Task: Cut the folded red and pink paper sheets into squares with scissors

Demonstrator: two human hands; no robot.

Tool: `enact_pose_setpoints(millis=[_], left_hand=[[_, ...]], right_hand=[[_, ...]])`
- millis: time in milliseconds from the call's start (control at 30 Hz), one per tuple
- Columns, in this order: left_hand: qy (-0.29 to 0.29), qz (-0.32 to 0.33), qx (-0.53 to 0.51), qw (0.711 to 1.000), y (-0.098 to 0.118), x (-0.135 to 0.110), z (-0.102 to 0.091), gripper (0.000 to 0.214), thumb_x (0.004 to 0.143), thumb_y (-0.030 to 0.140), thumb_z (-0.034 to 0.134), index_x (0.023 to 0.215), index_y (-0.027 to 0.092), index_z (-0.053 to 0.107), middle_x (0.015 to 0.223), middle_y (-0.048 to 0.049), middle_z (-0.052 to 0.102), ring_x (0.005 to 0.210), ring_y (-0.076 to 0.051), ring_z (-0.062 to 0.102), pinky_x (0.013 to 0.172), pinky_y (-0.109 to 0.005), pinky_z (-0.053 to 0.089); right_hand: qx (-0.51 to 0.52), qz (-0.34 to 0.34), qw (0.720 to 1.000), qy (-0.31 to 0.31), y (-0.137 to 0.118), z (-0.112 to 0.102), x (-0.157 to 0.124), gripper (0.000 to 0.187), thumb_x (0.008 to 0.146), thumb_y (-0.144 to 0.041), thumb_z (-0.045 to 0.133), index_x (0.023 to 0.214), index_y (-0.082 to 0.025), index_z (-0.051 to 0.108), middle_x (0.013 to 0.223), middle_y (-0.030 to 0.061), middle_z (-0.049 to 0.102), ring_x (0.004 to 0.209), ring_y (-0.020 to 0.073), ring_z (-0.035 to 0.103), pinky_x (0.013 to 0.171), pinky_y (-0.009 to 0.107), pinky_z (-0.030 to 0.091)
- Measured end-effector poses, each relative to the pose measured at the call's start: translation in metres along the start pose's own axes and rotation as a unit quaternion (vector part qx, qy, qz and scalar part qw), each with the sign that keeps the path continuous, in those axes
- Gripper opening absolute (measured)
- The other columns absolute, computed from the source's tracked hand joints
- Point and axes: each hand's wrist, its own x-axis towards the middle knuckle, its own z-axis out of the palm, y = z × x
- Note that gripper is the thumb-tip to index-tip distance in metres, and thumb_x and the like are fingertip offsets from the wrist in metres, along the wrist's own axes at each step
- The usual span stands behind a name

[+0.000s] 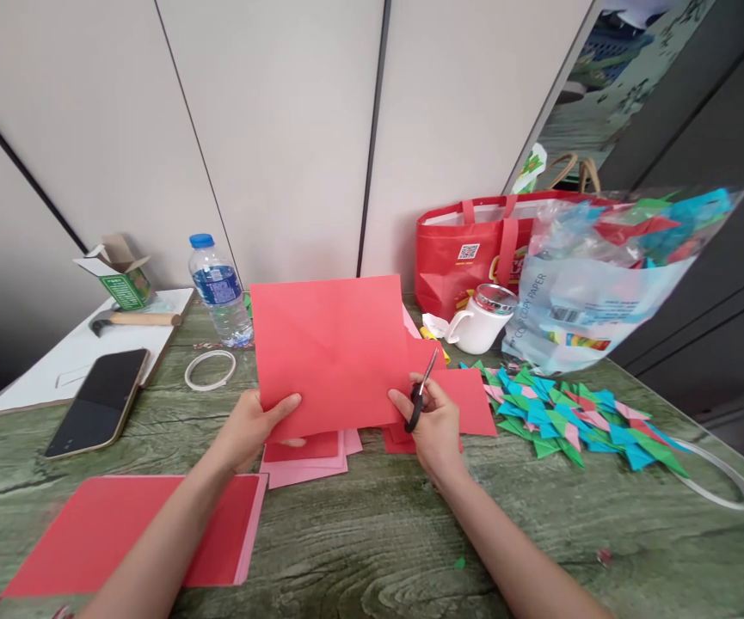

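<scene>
A sheet of red paper (333, 352) is held up above the table between my two hands. My left hand (252, 430) pinches its lower left corner, thumb in front. At the lower right corner my right hand (433, 417) grips the sheet and also holds a pair of scissors (418, 400) with black handles, blades pointing up. Beneath the sheet lie pink paper pieces (307, 473) and red paper pieces (468, 400), partly hidden by it. A stack of red paper (119, 524) with pink edges showing rests under my left forearm.
Folded coloured paper pieces (558, 417) are heaped at the right, beside a white ring (733, 481). Behind stand a white mug (478, 322), a red bag (439, 258), a plastic bag (578, 301) and a water bottle (220, 292). Leftward lie a phone (97, 402) and a hammer (139, 319).
</scene>
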Motion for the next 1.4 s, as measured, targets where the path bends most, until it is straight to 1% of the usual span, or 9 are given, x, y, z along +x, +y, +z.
enact_pose_setpoints(millis=[133,200,300,400,500,600,733,1000,1400], left_hand=[[0.041,0.032,0.024,0.998,-0.003,0.001,0.0,0.02,0.067,0.031,0.067,0.064,0.012,0.061,0.038,-0.0029,0.06,0.027,-0.014,0.051,0.023,-0.018,0.033],[0.053,0.042,0.017,0.998,-0.004,0.002,-0.003,0.021,0.067,0.03,0.067,0.059,0.013,0.058,0.032,0.0004,0.054,0.022,-0.008,0.042,0.022,-0.015,0.025],[0.078,0.051,-0.009,0.996,-0.002,0.003,-0.006,0.022,0.067,0.031,0.068,0.059,0.014,0.056,0.034,0.0031,0.052,0.025,-0.007,0.043,0.024,-0.014,0.027],[0.11,0.054,-0.071,0.99,0.001,0.003,-0.007,0.021,0.062,0.028,0.072,0.065,0.014,0.058,0.042,0.0035,0.056,0.032,-0.007,0.048,0.029,-0.015,0.033],[0.132,0.057,-0.12,0.982,0.004,0.003,-0.004,0.023,0.058,0.023,0.075,0.071,0.013,0.06,0.049,0.0038,0.058,0.037,-0.006,0.049,0.031,-0.014,0.036],[0.155,0.061,-0.135,0.977,0.007,0.0,0.0,0.021,0.058,0.023,0.075,0.068,0.013,0.059,0.049,0.0043,0.057,0.035,-0.005,0.048,0.031,-0.013,0.037],[0.165,0.086,-0.123,0.975,0.01,-0.004,0.004,0.02,0.062,0.026,0.072,0.058,0.014,0.056,0.042,0.0052,0.052,0.031,-0.004,0.043,0.03,-0.014,0.035],[0.144,0.121,-0.064,0.98,0.004,-0.01,0.017,0.03,0.069,0.031,0.065,0.047,0.017,0.05,0.028,0.0046,0.046,0.023,-0.005,0.036,0.024,-0.015,0.025],[0.132,0.103,-0.005,0.986,-0.001,-0.016,0.02,0.035,0.072,0.033,0.062,0.043,0.019,0.05,0.026,0.0029,0.047,0.02,-0.007,0.036,0.022,-0.019,0.022]], right_hand=[[-0.003,0.003,1.0,-0.019,-0.008,-0.001,0.005,0.04,0.054,-0.031,0.075,0.086,-0.017,0.055,0.06,-0.0071,0.044,0.053,0.0087,0.044,0.052,0.023,0.04],[-0.001,0.02,0.999,-0.035,-0.012,-0.004,0.007,0.043,0.053,-0.032,0.076,0.086,-0.017,0.056,0.061,-0.006,0.047,0.054,0.0096,0.047,0.052,0.024,0.042],[0.014,0.06,0.994,-0.088,-0.019,-0.011,0.005,0.045,0.057,-0.038,0.073,0.093,-0.017,0.056,0.068,-0.0018,0.054,0.061,0.0141,0.055,0.056,0.028,0.047],[0.02,0.074,0.979,-0.19,-0.026,-0.013,-0.009,0.044,0.064,-0.043,0.069,0.098,-0.018,0.055,0.073,0.0019,0.06,0.068,0.0174,0.059,0.064,0.032,0.047],[0.029,0.126,0.921,-0.368,-0.029,-0.003,-0.03,0.041,0.063,-0.041,0.07,0.092,-0.017,0.055,0.067,0.0002,0.06,0.064,0.015,0.058,0.064,0.029,0.044],[0.034,0.161,0.886,-0.433,-0.026,0.013,-0.047,0.037,0.061,-0.033,0.074,0.088,-0.018,0.052,0.069,-0.0023,0.057,0.061,0.0107,0.054,0.06,0.024,0.041],[0.049,0.165,0.888,-0.427,-0.018,0.025,-0.052,0.038,0.06,-0.034,0.075,0.086,-0.019,0.051,0.072,-0.002,0.056,0.065,0.0108,0.053,0.064,0.024,0.04],[0.069,0.148,0.896,-0.412,-0.02,0.02,-0.053,0.043,0.063,-0.047,0.069,0.088,-0.02,0.047,0.071,0.0,0.056,0.065,0.0134,0.052,0.064,0.028,0.039],[0.082,0.138,0.903,-0.399,-0.016,0.018,-0.055,0.036,0.065,-0.038,0.07,0.088,-0.02,0.05,0.071,-0.0019,0.051,0.063,0.0111,0.048,0.061,0.024,0.037]])
